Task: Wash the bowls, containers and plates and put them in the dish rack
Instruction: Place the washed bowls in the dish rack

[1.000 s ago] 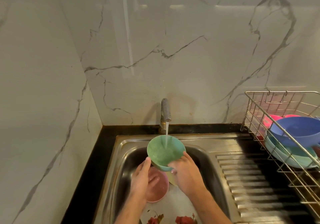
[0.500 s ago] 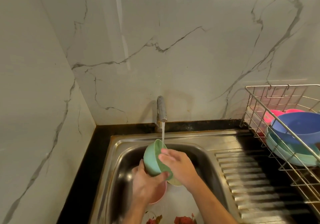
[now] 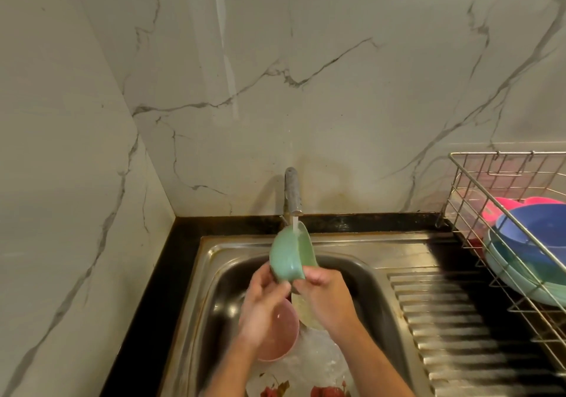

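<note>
Both my left hand (image 3: 263,301) and right hand (image 3: 324,297) grip the green bowl (image 3: 288,257), tilted on edge under the tap (image 3: 292,191). Rotate it slowly so water reaches every surface.

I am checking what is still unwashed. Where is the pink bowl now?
In the head view, the pink bowl lies in the sink, low and left of centre, partly behind the left hand, below the green bowl.

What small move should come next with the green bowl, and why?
Probably turn the green bowl a little further under the tap stream. Left hand and right hand grip its base; it stands on edge, and water strikes only the upper rim.
</note>
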